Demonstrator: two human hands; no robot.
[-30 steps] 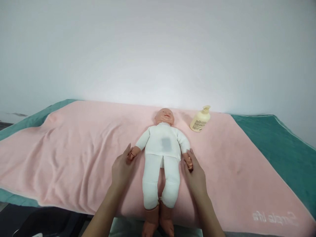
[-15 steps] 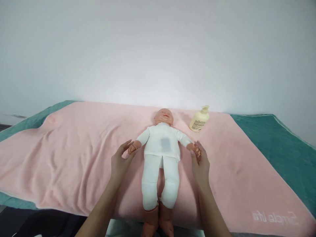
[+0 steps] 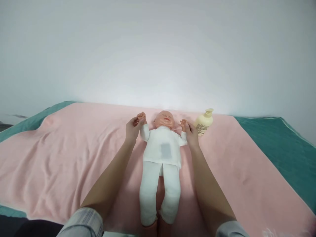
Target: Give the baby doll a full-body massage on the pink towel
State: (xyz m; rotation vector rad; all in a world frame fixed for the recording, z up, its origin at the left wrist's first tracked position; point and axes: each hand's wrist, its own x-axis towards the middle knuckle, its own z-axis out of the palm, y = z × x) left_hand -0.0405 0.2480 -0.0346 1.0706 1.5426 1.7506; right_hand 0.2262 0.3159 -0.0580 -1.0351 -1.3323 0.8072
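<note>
A baby doll [image 3: 162, 146] with a white cloth body lies on its back, head toward the wall, its feet cut off by the lower edge of view. Both its arms are bent upward beside its head. My left hand [image 3: 133, 129] is closed on the doll's hand at the left of its head. On the other side, my right hand [image 3: 192, 133] pinches the doll's other hand, fingers wrapped at the wrist. A pale yellow pump bottle [image 3: 204, 122] stands just beyond my right hand, which covers part of its lower left side.
Under the doll spreads a pink blanket [image 3: 237, 164], wrinkled on the left, with pale lettering at its lower right corner. A green cover [image 3: 269, 144] shows beneath it on both sides. A plain white wall [image 3: 158, 52] rises behind.
Both my hands have moved up and inward, raising the doll's arms from low at its sides to beside its head. My sleeves now show at the bottom.
</note>
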